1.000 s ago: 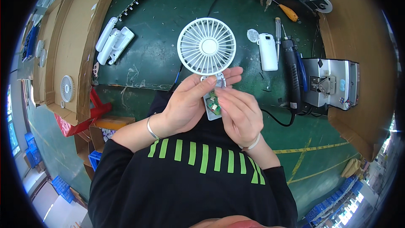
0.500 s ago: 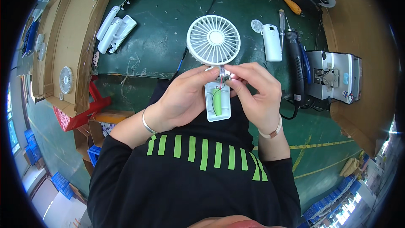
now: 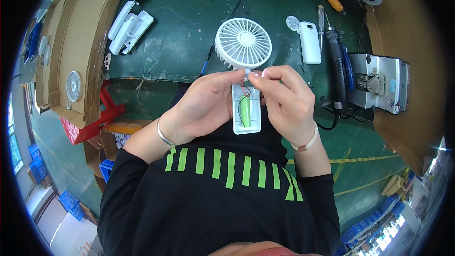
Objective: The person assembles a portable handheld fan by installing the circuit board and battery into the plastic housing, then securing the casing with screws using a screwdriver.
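A small white handheld fan (image 3: 246, 39) is held over the table's near edge, its round grille tipped away from me. Below the grille its handle shell (image 3: 256, 123) lies open, showing a green battery cell (image 3: 245, 111) with thin red and black wires. My left hand (image 3: 204, 102) grips the fan at its neck, thumb along the joint. At the same joint my right hand (image 3: 286, 102) pinches with thumb and forefinger; the small part between these fingertips is mostly hidden.
On the green table lie white shell pieces (image 3: 130, 31), a white casing (image 3: 310, 42), a screwdriver (image 3: 321, 23) and a black-handled electric driver (image 3: 335, 66). A silver metal box (image 3: 379, 83) stands at right, with cardboard walls behind it. A cardboard tray (image 3: 83, 42) at left holds another fan (image 3: 73, 86).
My right fingers have shifted up and closer to the fan's neck. A small dark part seen by them before is now covered. The fan head has tilted slightly and moved right.
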The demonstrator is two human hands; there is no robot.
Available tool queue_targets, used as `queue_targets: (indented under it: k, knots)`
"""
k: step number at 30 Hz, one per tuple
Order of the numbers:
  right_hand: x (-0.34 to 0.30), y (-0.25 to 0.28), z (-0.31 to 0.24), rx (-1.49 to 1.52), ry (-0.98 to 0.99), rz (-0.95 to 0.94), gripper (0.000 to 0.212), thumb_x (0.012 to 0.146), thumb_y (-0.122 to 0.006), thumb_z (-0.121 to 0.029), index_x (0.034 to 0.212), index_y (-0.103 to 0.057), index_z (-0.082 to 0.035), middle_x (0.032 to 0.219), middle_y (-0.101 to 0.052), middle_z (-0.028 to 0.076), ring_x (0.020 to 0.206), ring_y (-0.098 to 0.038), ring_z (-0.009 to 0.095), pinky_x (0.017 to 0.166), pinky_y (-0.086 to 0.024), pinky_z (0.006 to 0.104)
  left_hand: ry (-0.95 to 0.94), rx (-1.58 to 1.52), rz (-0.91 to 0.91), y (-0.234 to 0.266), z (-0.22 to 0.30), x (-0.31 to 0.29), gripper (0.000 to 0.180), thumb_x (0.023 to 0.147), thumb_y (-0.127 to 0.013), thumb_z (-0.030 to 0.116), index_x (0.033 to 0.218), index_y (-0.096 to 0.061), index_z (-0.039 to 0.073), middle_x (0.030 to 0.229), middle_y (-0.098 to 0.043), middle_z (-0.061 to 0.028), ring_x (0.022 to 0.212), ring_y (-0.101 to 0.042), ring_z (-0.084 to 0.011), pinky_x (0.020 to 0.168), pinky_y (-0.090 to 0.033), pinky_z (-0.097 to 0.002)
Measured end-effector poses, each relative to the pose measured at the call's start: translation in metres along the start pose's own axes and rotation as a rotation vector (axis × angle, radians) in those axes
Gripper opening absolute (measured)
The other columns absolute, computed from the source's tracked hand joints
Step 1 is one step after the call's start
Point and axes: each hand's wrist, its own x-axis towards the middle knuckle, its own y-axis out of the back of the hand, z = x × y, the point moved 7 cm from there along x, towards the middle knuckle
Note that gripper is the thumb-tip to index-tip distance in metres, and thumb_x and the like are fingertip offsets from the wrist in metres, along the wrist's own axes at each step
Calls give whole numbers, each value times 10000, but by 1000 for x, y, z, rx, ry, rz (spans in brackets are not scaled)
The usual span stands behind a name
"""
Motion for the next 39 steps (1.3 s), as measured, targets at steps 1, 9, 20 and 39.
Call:
queue_targets:
  k: [1, 9, 20, 39]
  knots:
    - [1, -1, -4, -39, 60, -13, 307, 674, -654, 111, 952, -698, -11, 849, -583, 96, 735, -606, 225, 598, -519, 300, 1, -1, 2, 1, 0, 0, 333, 1031, -374, 220, 1202, -530, -20, 1138, -619, -100, 1056, -613, -197, 965, -477, -380]
    - [4, -8, -24, -211, 160, -123, 303, 671, -672, 103, 945, -713, -19, 885, -586, 95, 765, -588, 221, 596, -524, 284, 36, -59, -53, 3, -3, -1, 349, 1036, -362, 231, 1216, -519, -22, 1191, -604, -100, 1111, -581, -190, 1003, -434, -376]
    - [-1, -10, -13, 28, -22, 141, 310, 646, -734, -7, 938, -632, -28, 979, -582, 108, 889, -562, 288, 765, -469, 368, -265, 222, -8, -5, 4, 0, 402, 1032, -371, 216, 1343, -426, -34, 1408, -440, -156, 1304, -418, -208, 1096, -328, -377]
    - [-10, -11, -10, -25, 29, 312, 670, 665, -769, 35, 1229, -410, -11, 1132, -469, 148, 956, -552, 227, 856, -461, 331, -421, 488, -140, -8, 5, 3, 474, 998, -462, 196, 1371, -357, -76, 1342, -493, -182, 1221, -524, -271, 1054, -418, -410]
